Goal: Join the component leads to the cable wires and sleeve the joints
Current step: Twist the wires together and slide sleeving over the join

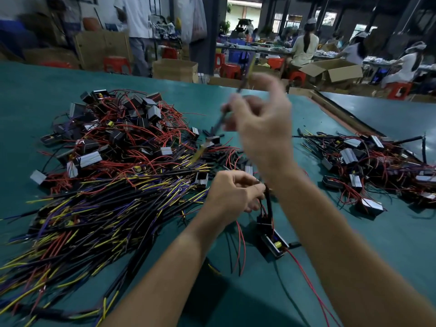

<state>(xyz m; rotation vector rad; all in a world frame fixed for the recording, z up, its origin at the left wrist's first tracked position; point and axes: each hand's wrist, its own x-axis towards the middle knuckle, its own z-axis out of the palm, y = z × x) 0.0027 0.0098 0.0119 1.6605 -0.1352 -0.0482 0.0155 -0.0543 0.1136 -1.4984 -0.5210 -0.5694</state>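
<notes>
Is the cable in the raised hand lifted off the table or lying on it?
Lifted: the right hand holds the cable in the air, its yellow end hanging above the wire pile.

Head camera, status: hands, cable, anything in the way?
Right hand raised, gripping a cable, blurred. Left hand pinching wires above the component. Cable pile close left, not blocking.

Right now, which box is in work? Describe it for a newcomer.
On the green table, look at the gap between the big cable pile on the left and the smaller pile on the right. Just below the left grip is one black box. It alone lies apart from both piles, a yellow part showing inside.
</notes>
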